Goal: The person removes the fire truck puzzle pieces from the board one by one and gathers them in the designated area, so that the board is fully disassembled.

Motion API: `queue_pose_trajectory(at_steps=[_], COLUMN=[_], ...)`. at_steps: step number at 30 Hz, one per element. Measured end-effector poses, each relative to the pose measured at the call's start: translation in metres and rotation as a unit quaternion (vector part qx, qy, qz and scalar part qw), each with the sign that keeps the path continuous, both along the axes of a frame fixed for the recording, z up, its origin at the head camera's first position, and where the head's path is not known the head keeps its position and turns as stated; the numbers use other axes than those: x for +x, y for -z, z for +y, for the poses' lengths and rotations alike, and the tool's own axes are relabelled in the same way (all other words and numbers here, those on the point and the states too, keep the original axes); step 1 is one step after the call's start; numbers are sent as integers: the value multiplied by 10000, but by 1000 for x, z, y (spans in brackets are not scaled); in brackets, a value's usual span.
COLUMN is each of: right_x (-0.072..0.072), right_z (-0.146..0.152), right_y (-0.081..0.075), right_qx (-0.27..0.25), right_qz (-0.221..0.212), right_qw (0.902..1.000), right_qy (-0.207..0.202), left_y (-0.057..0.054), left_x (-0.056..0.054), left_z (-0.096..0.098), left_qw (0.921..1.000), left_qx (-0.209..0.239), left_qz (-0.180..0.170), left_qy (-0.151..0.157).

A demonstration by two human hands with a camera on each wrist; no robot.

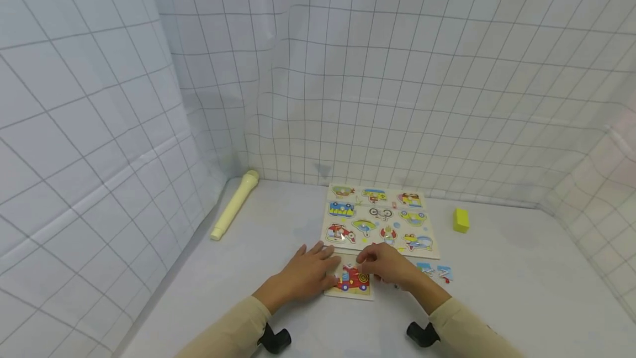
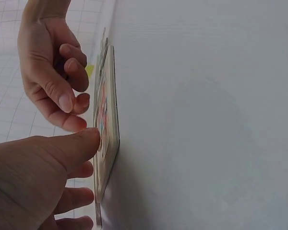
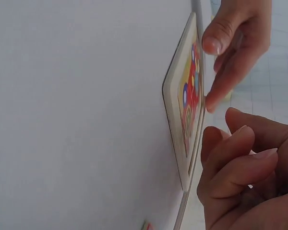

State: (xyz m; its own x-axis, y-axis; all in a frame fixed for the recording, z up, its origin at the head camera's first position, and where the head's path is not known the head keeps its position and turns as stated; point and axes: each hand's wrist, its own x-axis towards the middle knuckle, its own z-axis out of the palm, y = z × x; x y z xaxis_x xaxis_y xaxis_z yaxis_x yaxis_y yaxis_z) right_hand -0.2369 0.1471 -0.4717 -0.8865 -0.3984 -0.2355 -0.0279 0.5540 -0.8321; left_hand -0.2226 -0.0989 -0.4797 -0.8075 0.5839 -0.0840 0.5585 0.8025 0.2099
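Observation:
A small wooden puzzle board with a red vehicle picture lies on the table in front of the person. My left hand rests at its left side, fingers spread, the thumb touching the board's edge in the left wrist view. Over the board's right side hovers my right hand. Its fingers bend loosely, apart from the picture, and I see nothing between them. Loose jigsaw pieces lie to the right, partly hidden by the right hand.
A larger wooden puzzle board with several vehicle and animal pictures lies just behind. To its right stands a yellow block. A cream microphone-shaped object lies at left. Grid-patterned curtains bound the table at the back and sides.

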Motion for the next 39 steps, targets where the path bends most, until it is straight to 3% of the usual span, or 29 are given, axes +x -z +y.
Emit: queue_pose_trajectory(at_steps=[5,15,30,39], right_x=[2,4,-1,-4], right_z=[-17,-25,-26,-25], right_y=[6,7,8,7], right_qx=[146,391,3,-153], right_qz=[52,166,44,300], right_qw=[9999,9991,9999,9994], right_qy=[-36,2,137,36], left_y=[3,6,7,7], left_x=[0,0,1,-1], left_z=[5,4,4,4], left_qw=[10000,9999,9990,9989], left_qx=[70,-84,-173,-114], left_qz=[-8,67,351,393], left_qy=[22,43,200,219])
